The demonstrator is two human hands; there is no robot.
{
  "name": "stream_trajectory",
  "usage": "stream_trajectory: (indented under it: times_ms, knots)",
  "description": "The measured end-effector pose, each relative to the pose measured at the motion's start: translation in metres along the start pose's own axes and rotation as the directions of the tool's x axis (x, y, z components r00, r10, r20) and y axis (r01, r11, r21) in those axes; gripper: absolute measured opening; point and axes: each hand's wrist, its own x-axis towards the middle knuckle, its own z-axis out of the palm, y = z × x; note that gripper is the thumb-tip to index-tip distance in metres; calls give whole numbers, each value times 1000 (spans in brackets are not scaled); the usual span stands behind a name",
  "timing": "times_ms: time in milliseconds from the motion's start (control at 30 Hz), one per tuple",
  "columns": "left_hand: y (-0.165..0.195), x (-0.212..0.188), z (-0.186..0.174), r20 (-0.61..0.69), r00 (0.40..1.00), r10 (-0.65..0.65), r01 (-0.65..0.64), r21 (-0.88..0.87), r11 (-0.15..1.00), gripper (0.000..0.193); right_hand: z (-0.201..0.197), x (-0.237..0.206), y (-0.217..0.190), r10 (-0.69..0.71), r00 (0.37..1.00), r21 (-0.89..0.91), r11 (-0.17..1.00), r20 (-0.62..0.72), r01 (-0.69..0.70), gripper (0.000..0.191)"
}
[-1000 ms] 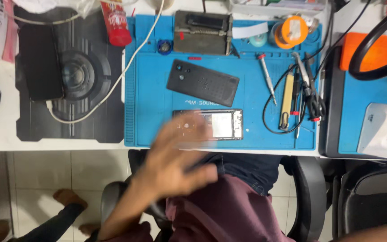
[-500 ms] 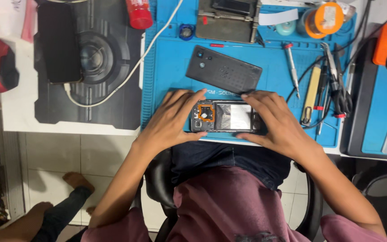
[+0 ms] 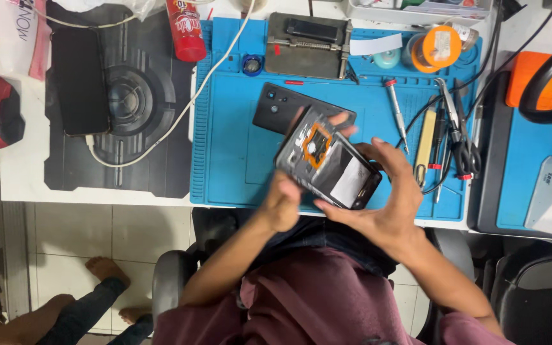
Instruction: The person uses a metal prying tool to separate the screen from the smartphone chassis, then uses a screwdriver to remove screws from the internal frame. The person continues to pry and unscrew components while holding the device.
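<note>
An opened smartphone (image 3: 327,163), its back cover off and an orange-edged part showing inside, is lifted off the blue work mat (image 3: 231,147) and tilted. My left hand (image 3: 282,204) grips its near lower edge. My right hand (image 3: 384,198) holds the right end, fingers spread around it. The phone's black back cover (image 3: 276,105) lies on the mat just behind the phone.
A screwdriver (image 3: 396,112), tweezers and cutters (image 3: 458,134) lie at the mat's right. A metal clamp jig (image 3: 308,45), orange tape roll (image 3: 436,48) and red can (image 3: 185,29) stand at the back. A black phone (image 3: 80,80) charges on the dark pad to the left. Someone's feet (image 3: 107,268) rest on the floor.
The opened phone lay flat on the mat with both hands on it; now both hands have raised and tilted it. The view has shifted a little.
</note>
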Motion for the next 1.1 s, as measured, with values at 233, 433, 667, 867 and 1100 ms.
stream_trajectory:
  times_ms: [233, 433, 667, 867, 1100]
  knots:
    - [-21, 11, 47, 94, 994, -60, 88, -335, 938, 108, -37, -5, -13, 108, 994, 4, 994, 9, -108, 97]
    - [-15, 23, 45, 174, 972, -155, 212, -385, 898, 104, -74, 17, -17, -98, 995, -244, 965, 11, 98, 58]
    - [-14, -7, 38, 170, 943, -288, 333, -398, 855, 97, -88, 50, -24, -302, 937, -230, 913, 178, 338, 52]
    - [-21, -20, 33, 115, 942, -316, 336, -371, 866, 88, -87, 63, -31, -309, 923, -168, 921, 230, 350, 44]
    - [-18, -13, 34, 235, 918, -319, 395, -491, 776, 81, -88, 69, -27, -316, 918, -171, 917, 240, 360, 43]
